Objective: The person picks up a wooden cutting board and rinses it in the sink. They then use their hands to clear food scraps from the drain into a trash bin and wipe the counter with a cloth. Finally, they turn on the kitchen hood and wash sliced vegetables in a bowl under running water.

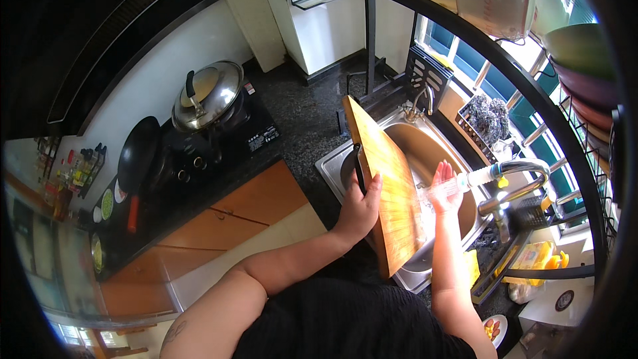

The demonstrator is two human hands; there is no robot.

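My left hand [358, 209] grips the near-left edge of a thick wooden cutting board [394, 194], beside a black handle [359, 169] at that edge. The board is tilted up on its side over a stainless steel sink [463, 159] and hides much of the basin. To its right, my right hand [446, 194] is held palm up with fingers spread, holding nothing. Water from a chrome faucet [523, 164] with a white spout attachment [481, 178] runs over that palm. The hand is apart from the board.
A lidded steel wok [209, 97] and a black pan [138, 152] with a red handle stand on the stove at left. A black metal rack [448, 22] holding bowls arches over the sink. A plate of food [494, 330] sits at lower right.
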